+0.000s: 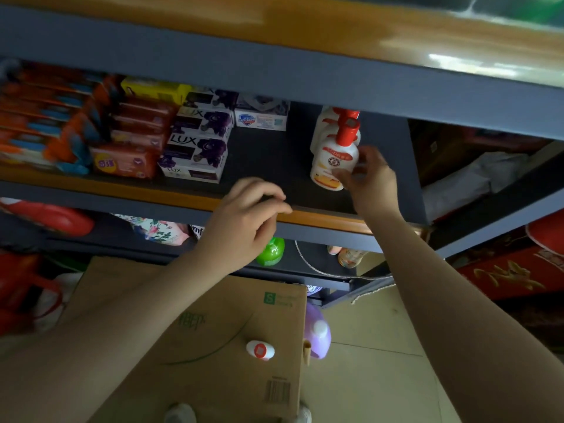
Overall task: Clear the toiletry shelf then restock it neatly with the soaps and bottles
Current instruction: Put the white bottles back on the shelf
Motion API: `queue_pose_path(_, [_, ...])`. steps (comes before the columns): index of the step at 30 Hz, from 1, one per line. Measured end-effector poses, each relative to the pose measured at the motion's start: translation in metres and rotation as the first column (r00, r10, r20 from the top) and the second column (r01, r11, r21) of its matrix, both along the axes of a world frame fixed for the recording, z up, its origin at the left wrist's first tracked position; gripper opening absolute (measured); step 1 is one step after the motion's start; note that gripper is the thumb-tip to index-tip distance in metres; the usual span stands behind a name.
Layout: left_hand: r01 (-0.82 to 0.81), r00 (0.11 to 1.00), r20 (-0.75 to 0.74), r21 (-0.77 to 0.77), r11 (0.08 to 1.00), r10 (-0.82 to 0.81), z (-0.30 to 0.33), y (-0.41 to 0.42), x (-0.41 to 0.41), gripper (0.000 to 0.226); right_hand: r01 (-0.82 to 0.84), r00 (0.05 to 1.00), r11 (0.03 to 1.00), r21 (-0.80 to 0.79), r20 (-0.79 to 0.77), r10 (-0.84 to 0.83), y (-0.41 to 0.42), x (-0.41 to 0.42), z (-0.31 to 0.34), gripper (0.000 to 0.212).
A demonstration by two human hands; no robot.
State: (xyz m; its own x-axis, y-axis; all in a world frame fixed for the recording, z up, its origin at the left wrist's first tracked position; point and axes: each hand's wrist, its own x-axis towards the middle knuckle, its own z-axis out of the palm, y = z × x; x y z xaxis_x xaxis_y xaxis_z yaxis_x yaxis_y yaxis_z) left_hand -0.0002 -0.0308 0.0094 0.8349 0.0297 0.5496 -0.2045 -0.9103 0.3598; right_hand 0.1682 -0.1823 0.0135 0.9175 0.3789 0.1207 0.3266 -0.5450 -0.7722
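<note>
right of centre in the frame, the right hand has its fingers curled round the lower body of the front white plastic lotion bottle with a red pump cap, which stands on the dark grey metal shelf. two or so more white red-capped bottles stand in a file right behind it, touching or nearly so. the left hand sits just below centre with fingers loosely curled, tips resting on the shelf's orange front lip, holding nothing.

in the left half of the shelf the soaps are already lined up: purple lux soap boxes, red-brown wrapped soap bars, and orange and blue packs at the far left. one small white bottle with a red cap lies on the brown cardboard box at lower centre, probably waiting its turn.

the risk, as i judge it, is in the tall narrow bottles: nudging the front one backwards could topple the file behind like dominoes, and a careless pull forward could tip it over the lip. the low shelf above leaves little room for the wrist.
</note>
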Motion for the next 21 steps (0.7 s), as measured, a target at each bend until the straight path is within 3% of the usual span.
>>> queue_pose_path(2, [0.036,0.999,-0.032,-0.035,0.999,-0.038,-0.008,-0.003,-0.015,0.020,0.041,0.999,0.999,0.018,0.023,-0.042,-0.002,-0.004,-0.002,0.049])
queue_pose_path(6, [0.073,0.955,-0.276,-0.144,0.987,-0.111,-0.050,-0.006,-0.051,0.024,0.137,0.936,0.988,0.072,0.318,-0.153,-0.021,-0.032,-0.002,0.038])
queue_pose_path(8, [0.006,0.880,-0.455,-0.274,0.962,-0.135,-0.084,-0.011,-0.072,0.033,0.090,0.908,0.989,0.118,0.399,-0.131,-0.031,-0.055,-0.005,0.025])
queue_pose_path(10, [-0.109,0.744,-0.650,-0.347,0.932,-0.155,-0.122,-0.018,-0.094,0.048,0.005,0.904,0.994,0.113,0.425,-0.052,-0.042,-0.076,-0.012,0.017])
queue_pose_path(13, [-0.186,0.560,-0.804,-0.358,0.915,-0.201,-0.171,-0.034,-0.117,0.061,-0.088,0.937,0.994,0.065,0.345,0.060,-0.058,-0.097,-0.030,0.015])
queue_pose_path(16, [-0.248,0.458,-0.871,-0.317,0.915,-0.178,-0.207,-0.052,-0.130,0.060,-0.198,0.965,0.980,-0.005,0.172,0.196,-0.072,-0.114,-0.055,0.019])
queue_pose_path(21, [-0.395,0.462,-0.876,-0.346,0.851,-0.142,-0.249,-0.071,-0.137,0.048,-0.358,0.934,0.920,-0.157,-0.066,0.352,-0.090,-0.133,-0.109,0.029])
